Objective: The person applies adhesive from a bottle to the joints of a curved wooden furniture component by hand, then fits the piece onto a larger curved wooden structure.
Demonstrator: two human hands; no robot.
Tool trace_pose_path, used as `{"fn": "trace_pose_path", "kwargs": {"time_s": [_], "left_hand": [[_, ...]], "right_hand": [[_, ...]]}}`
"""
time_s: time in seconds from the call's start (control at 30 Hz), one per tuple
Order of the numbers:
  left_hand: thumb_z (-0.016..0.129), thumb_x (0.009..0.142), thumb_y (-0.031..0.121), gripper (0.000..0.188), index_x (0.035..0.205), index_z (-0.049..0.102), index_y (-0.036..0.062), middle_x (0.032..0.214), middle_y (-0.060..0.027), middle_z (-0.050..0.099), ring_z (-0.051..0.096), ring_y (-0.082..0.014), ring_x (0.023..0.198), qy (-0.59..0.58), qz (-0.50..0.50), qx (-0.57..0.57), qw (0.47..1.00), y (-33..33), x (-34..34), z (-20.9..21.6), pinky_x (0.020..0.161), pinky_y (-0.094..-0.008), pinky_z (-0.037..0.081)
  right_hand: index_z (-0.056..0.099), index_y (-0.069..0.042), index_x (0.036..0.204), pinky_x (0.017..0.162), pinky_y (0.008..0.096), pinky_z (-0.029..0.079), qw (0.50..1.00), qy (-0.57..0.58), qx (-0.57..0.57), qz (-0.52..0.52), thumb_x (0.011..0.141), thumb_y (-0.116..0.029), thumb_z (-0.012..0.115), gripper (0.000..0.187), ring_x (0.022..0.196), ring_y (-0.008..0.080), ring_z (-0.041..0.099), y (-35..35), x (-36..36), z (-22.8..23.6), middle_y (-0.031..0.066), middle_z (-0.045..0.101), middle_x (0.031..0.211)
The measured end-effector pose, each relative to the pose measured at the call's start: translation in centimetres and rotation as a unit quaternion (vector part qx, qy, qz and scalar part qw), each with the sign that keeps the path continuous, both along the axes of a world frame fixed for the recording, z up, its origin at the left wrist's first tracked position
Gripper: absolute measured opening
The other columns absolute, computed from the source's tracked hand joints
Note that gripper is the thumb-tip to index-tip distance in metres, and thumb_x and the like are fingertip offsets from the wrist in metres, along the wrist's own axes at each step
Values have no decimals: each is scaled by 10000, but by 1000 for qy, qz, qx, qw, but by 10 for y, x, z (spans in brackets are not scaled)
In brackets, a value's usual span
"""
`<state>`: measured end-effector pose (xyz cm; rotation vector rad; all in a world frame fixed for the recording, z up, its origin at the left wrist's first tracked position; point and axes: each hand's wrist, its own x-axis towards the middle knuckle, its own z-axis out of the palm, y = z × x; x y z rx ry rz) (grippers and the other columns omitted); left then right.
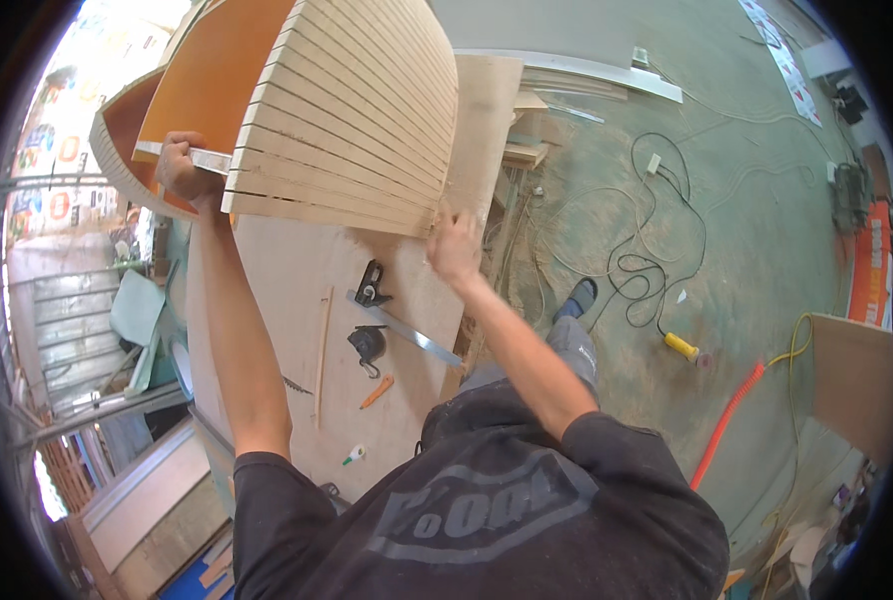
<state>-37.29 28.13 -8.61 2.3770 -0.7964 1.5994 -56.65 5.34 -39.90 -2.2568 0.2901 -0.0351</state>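
Observation:
A large curved wooden piece (pixel 357 130), its pale outer face scored with close parallel slots and its inside orange, stands tilted on the workbench (pixel 257 300). My left hand (pixel 189 172) is closed round a pale edge strip at its left side, by the orange inner face. At the lower right corner, my right hand (pixel 455 246) has its fingers bent against the slotted panel's edge; the fingertips are partly hidden. Below the piece lie a combination square (pixel 407 328), a black tape measure (pixel 368 343), an orange utility knife (pixel 377 391) and a thin wooden strip (pixel 323 358).
A small glue bottle (pixel 354 455) lies near my body. On the dusty green floor to the right are a yellow power tool (pixel 682 346), a looped black cable (pixel 657 270) and a red coiled hose (pixel 729 425). Boards (pixel 602 78) lie beyond the bench.

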Motion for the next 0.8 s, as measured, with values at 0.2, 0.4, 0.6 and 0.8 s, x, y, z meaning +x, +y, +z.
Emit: {"fn": "trace_pose_path", "kwargs": {"time_s": [0.2,0.4,0.6,0.8], "left_hand": [[535,753,-68,140,657,518,32,673,-91,642,597,-216,561,23,-26,-22,999,-12,3,4,516,-363,455],[636,701,-43,115,672,571,49,746,-93,692,669,-236,642,105,-2,-94,990,33,-3,-4,563,-337,504],[572,747,-29,112,662,620,25,752,-106,695,663,-245,633,124,-53,-165,977,29,-3,-17,574,-332,517],[472,845,54,209,642,512,25,709,-126,656,622,-250,670,123,-75,-166,976,38,7,-14,641,-377,509]], "right_hand": [[363,49,1550,1252,567,168,930,-116,-312,157,925,-241,589,725,1567,415,171,-52,56,-46,246,229,1674],[381,74,1534,1246,562,187,940,-98,-183,272,991,-275,476,653,1547,361,273,-17,-22,-25,212,336,1642],[348,110,1530,1231,620,175,894,7,-190,406,1008,-400,520,749,1538,425,246,-84,38,11,256,349,1621],[377,98,1525,1243,620,128,922,-138,-146,331,994,-494,519,808,1552,436,196,-32,-12,-27,303,298,1625]]}}
